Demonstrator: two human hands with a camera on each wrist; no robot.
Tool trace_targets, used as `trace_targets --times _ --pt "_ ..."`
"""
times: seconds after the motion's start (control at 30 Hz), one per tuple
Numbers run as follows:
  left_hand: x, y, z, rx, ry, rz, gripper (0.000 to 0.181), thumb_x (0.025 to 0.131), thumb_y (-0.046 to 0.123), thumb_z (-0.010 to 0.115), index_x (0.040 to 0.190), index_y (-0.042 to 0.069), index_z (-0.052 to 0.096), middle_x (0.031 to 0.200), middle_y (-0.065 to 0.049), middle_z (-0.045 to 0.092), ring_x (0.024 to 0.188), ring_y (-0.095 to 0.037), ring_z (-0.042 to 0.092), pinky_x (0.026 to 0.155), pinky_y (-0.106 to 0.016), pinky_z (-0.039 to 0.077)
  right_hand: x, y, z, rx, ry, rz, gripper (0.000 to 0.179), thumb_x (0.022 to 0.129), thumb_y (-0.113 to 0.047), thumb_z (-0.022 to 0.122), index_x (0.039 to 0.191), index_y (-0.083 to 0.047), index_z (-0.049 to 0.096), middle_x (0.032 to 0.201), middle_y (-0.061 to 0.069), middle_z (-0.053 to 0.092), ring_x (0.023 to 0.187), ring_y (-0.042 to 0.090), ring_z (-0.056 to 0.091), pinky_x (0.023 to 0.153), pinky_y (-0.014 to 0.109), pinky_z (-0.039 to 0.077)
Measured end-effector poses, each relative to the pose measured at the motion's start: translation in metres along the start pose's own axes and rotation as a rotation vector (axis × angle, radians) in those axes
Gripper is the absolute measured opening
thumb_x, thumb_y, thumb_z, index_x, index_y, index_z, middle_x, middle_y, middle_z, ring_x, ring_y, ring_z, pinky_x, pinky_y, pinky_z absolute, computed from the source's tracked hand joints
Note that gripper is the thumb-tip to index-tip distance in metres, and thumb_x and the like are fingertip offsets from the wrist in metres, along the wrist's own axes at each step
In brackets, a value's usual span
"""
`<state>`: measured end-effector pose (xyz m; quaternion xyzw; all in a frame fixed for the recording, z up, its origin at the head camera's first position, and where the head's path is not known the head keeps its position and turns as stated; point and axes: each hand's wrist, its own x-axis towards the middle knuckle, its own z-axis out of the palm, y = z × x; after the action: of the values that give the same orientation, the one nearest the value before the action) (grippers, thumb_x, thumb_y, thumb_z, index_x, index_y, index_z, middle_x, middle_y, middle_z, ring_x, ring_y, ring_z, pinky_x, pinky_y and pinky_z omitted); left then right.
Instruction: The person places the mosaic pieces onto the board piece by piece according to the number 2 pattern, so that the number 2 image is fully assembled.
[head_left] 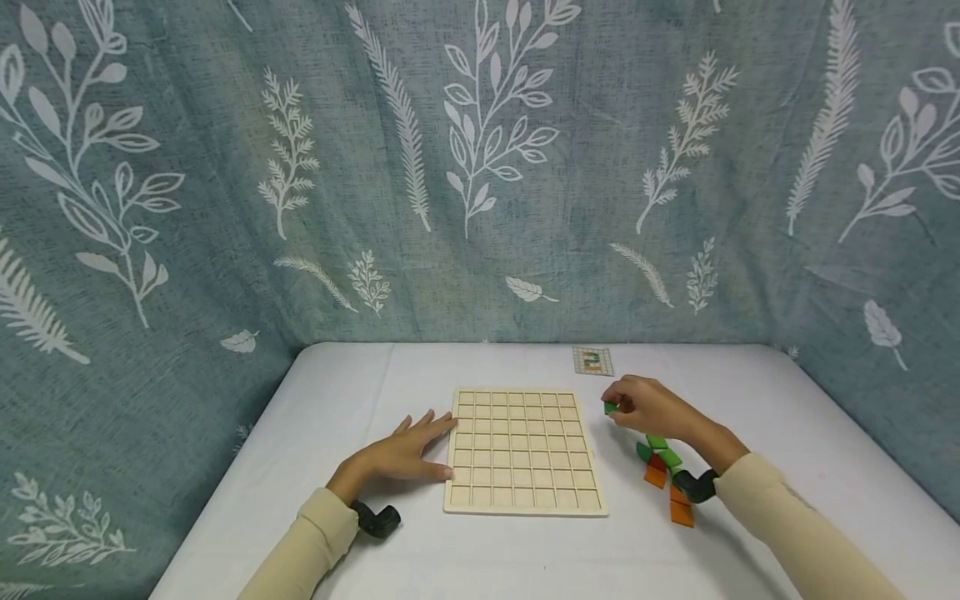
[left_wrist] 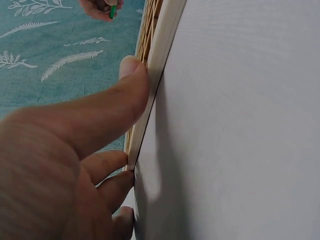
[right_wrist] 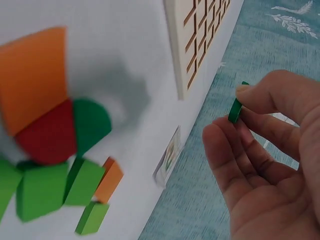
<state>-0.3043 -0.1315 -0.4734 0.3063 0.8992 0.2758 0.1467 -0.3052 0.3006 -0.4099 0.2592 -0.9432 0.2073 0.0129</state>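
right hand: narrow pinch, thumb and fingertips holding a dark green piece between the grid board and the right side of the table, nearer the board. in the right wrist view that piece is turned almost edge-on, so its full outline is hard to make out.

left hand: fingers spread wide, thumb and fingertips touching the board's left edge. the board lies flat, squares facing up.

loose pieces below the right hand, right of the board: light green pieces, a red piece, a second dark green piece, orange pieces. they lie in a rough cluster, several touching; the black wrist mount covers part of it, count uncertain.

printed card, with a coloured pattern on a grid, lies beyond the board's far right corner. backdrop: blue-green curtain with white leaf prints.
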Motion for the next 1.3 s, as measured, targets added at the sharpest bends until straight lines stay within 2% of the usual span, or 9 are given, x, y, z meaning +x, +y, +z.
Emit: trace_targets --times 0.5,0.8,1.13,1.3 --pt "-0.001 0.001 0.0 -0.013 0.002 0.0 0.089 0.089 0.048 0.071 0.158 0.011 0.028 0.166 -0.009 0.025 0.156 -0.036 0.008 0.125 -0.06 -0.003 0.025 -0.017 0.015 0.057 -0.028 -0.061 0.024 0.091 -0.006 0.069 0.114 0.0 0.068 0.103 0.011 0.064 0.087 0.013 0.064 0.074 0.027 0.057" --pt "0.0 0.003 0.0 0.003 -0.008 0.003 0.089 0.09 0.049 0.07 0.159 0.013 0.027 0.167 -0.005 0.024 0.157 -0.033 0.008 0.126 -0.058 -0.004 0.038 -0.022 0.018 0.056 -0.037 -0.03 0.028 0.091 -0.006 0.069 0.117 0.003 0.067 0.099 0.009 0.066 0.085 0.014 0.063 0.073 0.03 0.056" --pt "0.0 0.0 -0.002 0.006 -0.004 -0.009 0.089 0.09 0.049 0.07 0.159 0.014 0.028 0.167 -0.005 0.024 0.157 -0.033 0.007 0.125 -0.059 -0.005 0.057 -0.033 0.027 0.062 -0.031 -0.094 0.022 0.091 -0.005 0.069 0.112 0.003 0.068 0.098 0.012 0.065 0.085 0.018 0.066 0.074 0.031 0.057" --pt "-0.002 -0.001 -0.001 0.005 -0.003 -0.015 0.089 0.09 0.05 0.07 0.159 0.014 0.027 0.167 -0.004 0.023 0.157 -0.032 0.007 0.126 -0.058 -0.005 0.065 -0.039 0.034 0.066 -0.041 -0.082 0.022 0.091 -0.005 0.067 0.112 0.004 0.069 0.098 0.011 0.066 0.087 0.018 0.065 0.075 0.031 0.057"
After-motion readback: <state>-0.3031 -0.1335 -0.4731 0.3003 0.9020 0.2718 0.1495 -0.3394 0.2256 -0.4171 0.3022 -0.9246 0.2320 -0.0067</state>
